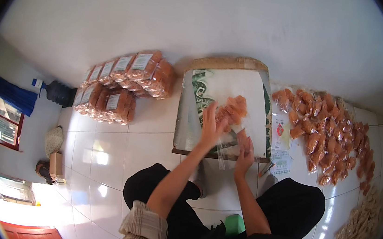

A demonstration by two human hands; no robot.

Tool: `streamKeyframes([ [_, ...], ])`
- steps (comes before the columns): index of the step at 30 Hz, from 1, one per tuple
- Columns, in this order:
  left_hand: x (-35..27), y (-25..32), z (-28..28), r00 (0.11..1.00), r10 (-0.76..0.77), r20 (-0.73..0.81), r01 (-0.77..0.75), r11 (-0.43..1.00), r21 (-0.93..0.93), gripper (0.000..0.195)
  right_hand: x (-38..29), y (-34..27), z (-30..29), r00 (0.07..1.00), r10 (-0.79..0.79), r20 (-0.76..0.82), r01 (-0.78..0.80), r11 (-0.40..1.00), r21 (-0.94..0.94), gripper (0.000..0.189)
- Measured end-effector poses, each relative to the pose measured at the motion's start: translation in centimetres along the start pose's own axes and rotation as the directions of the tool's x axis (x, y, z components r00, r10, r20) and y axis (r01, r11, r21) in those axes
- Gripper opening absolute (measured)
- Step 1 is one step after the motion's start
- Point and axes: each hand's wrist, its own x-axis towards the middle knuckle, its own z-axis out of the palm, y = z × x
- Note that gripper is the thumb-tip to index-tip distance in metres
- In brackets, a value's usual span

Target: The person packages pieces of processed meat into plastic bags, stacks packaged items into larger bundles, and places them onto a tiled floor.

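Note:
A low table (255, 91) with a white, green-patterned top stands before me. On it lies a loose heap of thin orange pieces (236, 108), perhaps crackers. My left hand (211, 130) is over the heap's near left side, fingers stretched upward and blurred; its palm side is hidden, so I cannot tell if it grips anything. My right hand (245, 153), at the near edge, pinches an orange piece (242, 134); whether film wraps it is unclear. Between my hands a clear plastic bag (221, 156) hangs past the table edge.
Stacked clear packs of orange pieces (122, 73) bear labels, left. Many small filled bags (330, 134) cover the floor to the right, beside printed sheets (280, 162). Paler bags (359, 224) lie nearer. A green object (234, 225) is between my legs; a water jug (59, 93) is far left.

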Motion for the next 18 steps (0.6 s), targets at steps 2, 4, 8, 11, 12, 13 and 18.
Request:
streamKeyframes([
  [2, 4.3, -2.8, 1.4, 0.992, -0.111, 0.067, 0.108, 0.993, 0.049, 0.062, -0.1, -1.3, 0.0, 1.000, 0.018, 0.002, -0.018, 0.999, -0.037, 0.036],
  [4, 7.3, -4.4, 3.0, 0.937, -0.224, 0.267, 0.216, 0.975, 0.061, 0.062, 0.5, -1.6, 0.1, 0.999, -0.036, -0.004, 0.036, 0.999, -0.010, 0.036],
  [8, 9.5, -6.4, 4.8, 0.819, -0.267, 0.509, 0.171, 0.959, 0.228, 0.061, 2.9, -1.2, 1.2, 0.995, -0.097, 0.022, 0.094, 0.989, 0.112, 0.036],
  [11, 9.3, -7.0, 5.6, 0.845, -0.248, 0.474, 0.141, 0.958, 0.250, 0.058, 4.3, -0.7, 1.6, 0.985, -0.126, 0.120, 0.113, 0.988, 0.106, 0.035],
  [12, 9.1, -6.8, 5.9, 0.857, -0.238, 0.457, 0.139, 0.961, 0.239, 0.056, 4.8, -0.1, 1.4, 0.974, -0.146, 0.171, 0.126, 0.984, 0.125, 0.035],
  [13, 9.0, -6.7, 6.2, 0.869, -0.227, 0.440, 0.137, 0.964, 0.227, 0.054, 5.0, 0.4, 1.3, 0.961, -0.167, 0.222, 0.138, 0.980, 0.144, 0.034],
  [18, 8.6, -6.8, 6.1, 0.880, -0.250, 0.404, 0.186, 0.964, 0.192, 0.048, 5.2, -0.9, 3.1, 0.965, -0.133, 0.228, 0.112, 0.988, 0.102, 0.032],
])
